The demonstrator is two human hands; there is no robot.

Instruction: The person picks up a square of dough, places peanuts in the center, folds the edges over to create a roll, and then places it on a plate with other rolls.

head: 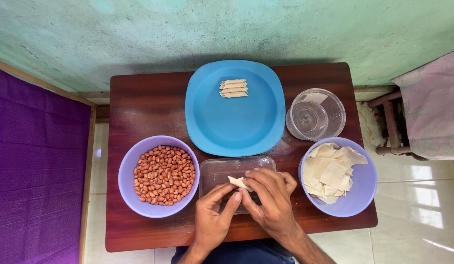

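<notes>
You are looking straight down at a dark red-brown wooden table [144, 98] pushed against a mottled green wall [227, 29]. The largest thing on it is a square blue plate [232, 127] at the far centre, with three small rolled pastry pieces [233, 88] lying side by side near its far edge. To your left sits a lavender bowl [126, 173] filled with red-skinned peanuts [164, 174]. To your right, a matching lavender bowl [361, 188] holds a loose heap of pale square pastry sheets [330, 172]. Beyond that bowl stands a clear round container [315, 114], smaller than either bowl; what it holds is hard to tell. Directly in front of you lies a clear rectangular tray [222, 168], just beside the plate's near edge. Your hands meet over this tray. Your right hand [271, 198] is curled, its fingers pinching a small pale pastry piece [239, 183] above the tray. Your left hand [213, 220] is narrowed, fingertips drawn together just below that piece and touching your right hand.
</notes>
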